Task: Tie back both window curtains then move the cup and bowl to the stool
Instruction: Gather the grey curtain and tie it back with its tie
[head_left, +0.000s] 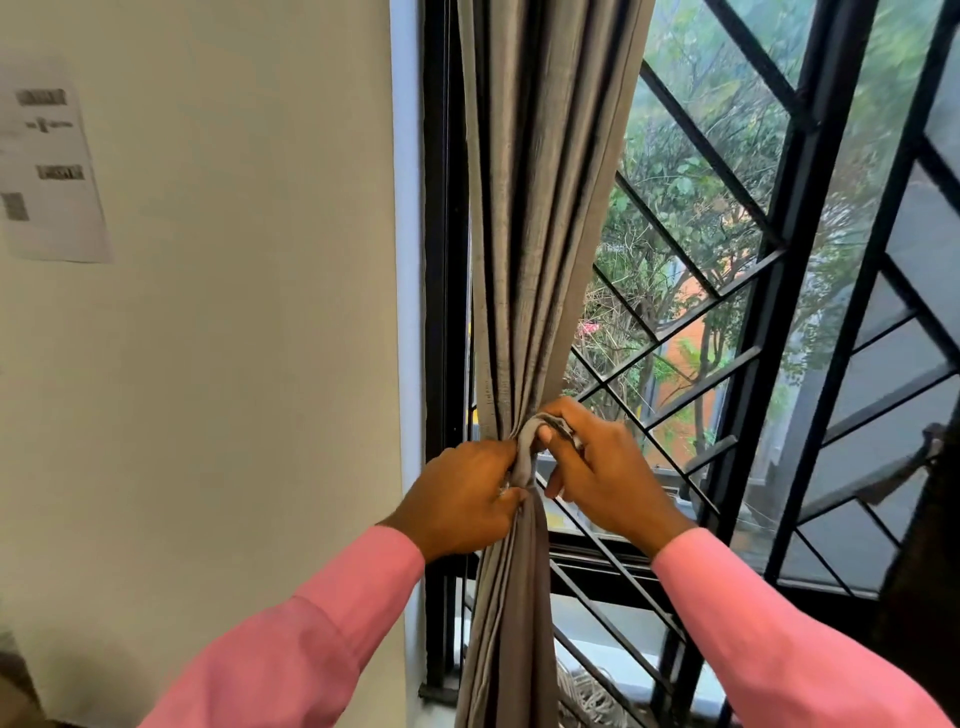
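Pink sleeves, left sleeve (291, 639) and right sleeve (779, 634), run up from the bottom corners of the frame toward the centre.

Curtain (540, 234): grey, hangs at the left side of the window, centre of frame. Pleats are drawn in to a narrow waist just below mid-frame, and the cloth falls loose from there to the bottom edge.

Tie band (527, 452): short strip of the same grey cloth, lying at the waist of the curtain, between my two hands.

Left hand (462, 499): left of the waist, fingers (506, 457) curled and clenched on the tie band. Cannot tell whether they also catch curtain cloth underneath.

Right hand (602, 467): right of the waist, touching the band. The upper end of the band loops over its curled fingers (545, 431), which grasp it. The two hands nearly meet across the band.

Window frame (441, 260): black, upright, just left of the curtain. Black metal grille (779, 249) with diagonal bars fills the right half of the frame. Green trees (691, 171) and an orange wall (691, 332) show through it.

Cream wall (234, 364) takes the left half. A printed paper sheet (49, 166) is stuck on it at upper left, text blurred.
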